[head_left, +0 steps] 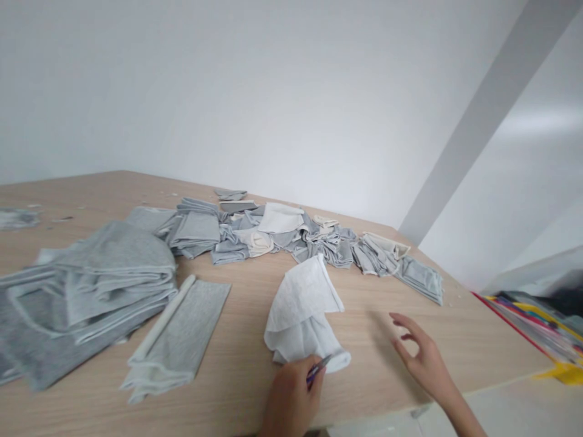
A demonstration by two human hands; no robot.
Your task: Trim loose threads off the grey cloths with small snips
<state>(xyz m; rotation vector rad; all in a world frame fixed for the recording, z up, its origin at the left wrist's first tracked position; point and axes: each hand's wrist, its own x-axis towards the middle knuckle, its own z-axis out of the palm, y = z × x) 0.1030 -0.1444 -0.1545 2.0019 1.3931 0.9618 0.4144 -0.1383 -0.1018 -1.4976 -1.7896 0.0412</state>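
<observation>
Head view: left hand (294,394), grip closed on small purple-handled metal tool (317,370), at near edge of pale grey fabric piece (305,309) on light wood surface (246,340). Right hand (423,361), grip wide, hovers to right.

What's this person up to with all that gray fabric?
Someone is working on a pale piece of cloth at the wooden table. The left hand holds a small bladed tool at the cloth's near edge; whether it is cutting can't be told. The right hand is empty, fingers spread. To the left lie a large gray stack and a separate folded piece, with a jumbled row of fabric farther back.
</observation>
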